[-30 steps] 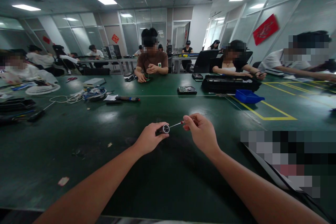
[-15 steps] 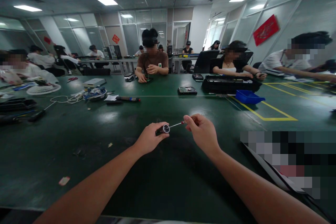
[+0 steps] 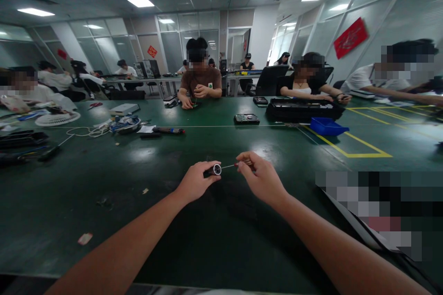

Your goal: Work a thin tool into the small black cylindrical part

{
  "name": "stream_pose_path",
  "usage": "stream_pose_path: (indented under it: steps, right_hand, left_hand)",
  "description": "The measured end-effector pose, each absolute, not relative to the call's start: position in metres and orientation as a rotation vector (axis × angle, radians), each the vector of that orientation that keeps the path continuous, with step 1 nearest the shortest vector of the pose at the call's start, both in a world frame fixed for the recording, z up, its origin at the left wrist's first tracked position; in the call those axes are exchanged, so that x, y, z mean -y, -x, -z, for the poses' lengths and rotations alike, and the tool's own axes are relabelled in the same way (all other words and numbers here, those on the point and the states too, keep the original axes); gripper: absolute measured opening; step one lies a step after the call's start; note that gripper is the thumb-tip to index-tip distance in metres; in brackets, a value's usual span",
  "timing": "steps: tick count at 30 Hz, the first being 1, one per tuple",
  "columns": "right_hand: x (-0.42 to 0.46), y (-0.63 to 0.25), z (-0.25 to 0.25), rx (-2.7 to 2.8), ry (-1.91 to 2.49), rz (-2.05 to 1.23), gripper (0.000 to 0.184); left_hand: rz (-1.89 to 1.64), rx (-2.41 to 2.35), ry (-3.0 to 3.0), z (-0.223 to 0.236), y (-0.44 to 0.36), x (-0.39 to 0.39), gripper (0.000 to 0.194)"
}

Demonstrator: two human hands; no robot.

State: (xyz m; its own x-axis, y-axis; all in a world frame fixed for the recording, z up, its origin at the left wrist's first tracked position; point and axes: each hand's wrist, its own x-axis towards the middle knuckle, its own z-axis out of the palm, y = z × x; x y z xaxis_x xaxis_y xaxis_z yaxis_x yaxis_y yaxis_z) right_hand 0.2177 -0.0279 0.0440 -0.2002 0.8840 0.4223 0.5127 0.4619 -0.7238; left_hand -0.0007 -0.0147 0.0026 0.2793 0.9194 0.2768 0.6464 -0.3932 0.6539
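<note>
My left hand (image 3: 194, 182) is closed around a short dark cylinder (image 3: 217, 169) with a pale ring at its end, which faces right. What kind of part it is I cannot make out. In my right hand (image 3: 258, 173) is a screwdriver (image 3: 228, 166) with a thin metal shaft and a reddish handle, pinched between thumb and fingers. Its shaft points left, and the tip reaches the cylinder's open end. Both hands are just above the green table (image 3: 221, 239).
Beyond my hands lie a hard drive (image 3: 247, 119), a blue bin (image 3: 328, 126), a long black casing (image 3: 304, 109) and a pen-like driver (image 3: 169, 130). Cables and a blue-white bundle (image 3: 124, 123) are at left. A pixelated flat item (image 3: 374, 212) is at right. Several people sit around.
My right hand has moved left toward the cylinder, and less of the screwdriver's shaft shows. The fingers have shifted on the handle. My left hand stays nearly still.
</note>
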Motion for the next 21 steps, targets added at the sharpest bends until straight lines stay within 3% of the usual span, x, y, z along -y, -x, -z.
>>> stream_pose_path:
  steps: [4,21]
  right_hand:
    - [0.027,-0.218,-0.045,1.879,1.294,-0.495,0.032]
    - [0.022,-0.217,-0.035,1.862,1.241,-0.626,0.031]
  left_hand:
    - [-0.881,-1.399,-2.156,-0.003,0.001,0.015,0.041]
    - [-0.858,-1.401,-2.123,-0.001,0.0,0.014,0.044]
